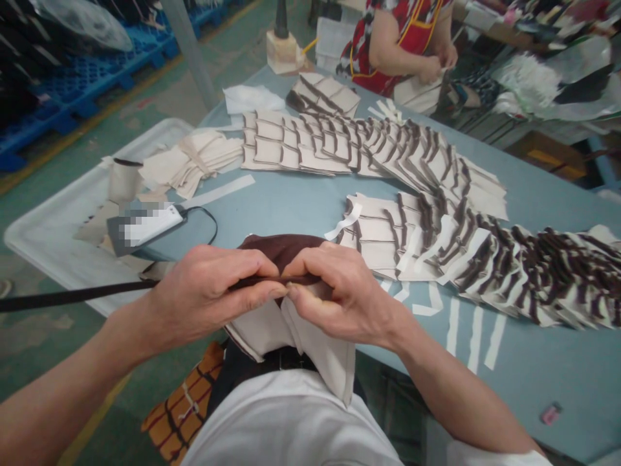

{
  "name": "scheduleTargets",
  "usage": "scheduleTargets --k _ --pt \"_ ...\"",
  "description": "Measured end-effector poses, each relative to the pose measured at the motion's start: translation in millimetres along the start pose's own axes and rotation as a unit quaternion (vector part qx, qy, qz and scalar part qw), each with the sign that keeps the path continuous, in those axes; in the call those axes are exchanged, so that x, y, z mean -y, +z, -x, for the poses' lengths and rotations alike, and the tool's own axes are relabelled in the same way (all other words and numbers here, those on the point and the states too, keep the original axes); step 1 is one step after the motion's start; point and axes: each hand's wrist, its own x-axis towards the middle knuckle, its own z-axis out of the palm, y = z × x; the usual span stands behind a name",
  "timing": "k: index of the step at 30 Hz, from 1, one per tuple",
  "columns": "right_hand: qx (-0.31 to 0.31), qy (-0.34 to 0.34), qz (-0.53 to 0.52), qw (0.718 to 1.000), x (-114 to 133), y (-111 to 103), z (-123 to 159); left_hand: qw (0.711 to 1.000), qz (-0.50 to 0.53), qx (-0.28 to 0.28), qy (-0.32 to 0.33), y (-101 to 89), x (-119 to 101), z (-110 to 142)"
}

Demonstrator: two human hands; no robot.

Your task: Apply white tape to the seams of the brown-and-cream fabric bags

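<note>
Close to my body, both hands hold a cream fabric piece (264, 333) with a dark brown part (276, 249) along its top. My left hand (213, 291) pinches the brown edge between thumb and fingers. Thumb to thumb beside it, my right hand (339, 291) pinches the same edge. A long dark brown strip (72, 295) runs from under my left hand out to the left. The cream panels hang down toward my lap. My fingers hide where the strip and the fabric meet.
Overlapping cream pieces with brown edges lie in two rows, a back row (310, 142) and a right row (514, 265), on the blue-grey table (543, 369). White strips (453, 323) lie nearby. At left are a white tray (53, 207) and a tagged device (150, 226). A co-worker (402, 45) handles fabric opposite.
</note>
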Motion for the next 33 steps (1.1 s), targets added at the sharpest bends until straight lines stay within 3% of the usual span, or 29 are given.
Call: scheduleTargets --k 4,7,10,13,15,17,20,22,23,26,31,33 --pt "0.032 -0.004 -0.005 0.999 5.5 -7.1 3.4 0.994 -0.093 0.016 0.063 -3.2 -8.9 -2.3" --pt "0.027 0.021 -0.05 0.998 6.9 -7.0 3.7 0.988 -0.128 -0.02 0.079 2.5 -13.4 -1.4" --pt "0.023 0.06 -0.197 0.978 4.2 -0.2 1.8 0.995 -0.028 -0.063 0.065 9.6 -17.4 0.5" --pt "0.031 0.104 -0.372 0.922 1.0 10.2 -2.2 0.987 0.141 -0.08 -0.022 16.6 -23.1 2.7" --pt "0.029 0.12 -0.442 0.888 0.8 16.6 -5.8 0.952 0.27 -0.109 -0.099 22.3 -27.6 4.1" --pt "0.018 0.12 -0.476 0.871 2.2 21.0 -9.4 0.892 0.395 -0.144 -0.165 28.8 -32.0 5.3" --pt "-0.009 0.095 -0.485 0.869 5.4 23.8 -13.0 0.795 0.535 -0.172 -0.229 37.4 -37.6 5.9" --pt "-0.019 0.083 -0.48 0.873 6.9 24.6 -13.8 0.757 0.582 -0.182 -0.233 40.6 -39.5 6.0" --pt "-0.02 0.083 -0.478 0.874 7.3 25.0 -14.1 0.752 0.591 -0.18 -0.23 41.1 -39.5 6.3" --pt "-0.012 0.097 -0.473 0.876 8.1 26.4 -16.0 0.772 0.581 -0.145 -0.214 37.1 -35.9 7.9" --pt "0.03 0.141 -0.471 0.87 11.2 23.4 -22.3 0.871 0.452 -0.11 -0.156 20.7 -27.8 9.8" --pt "0.047 0.163 -0.46 0.871 12.3 20.8 -23.6 0.897 0.405 -0.105 -0.14 17.2 -27.3 9.3"
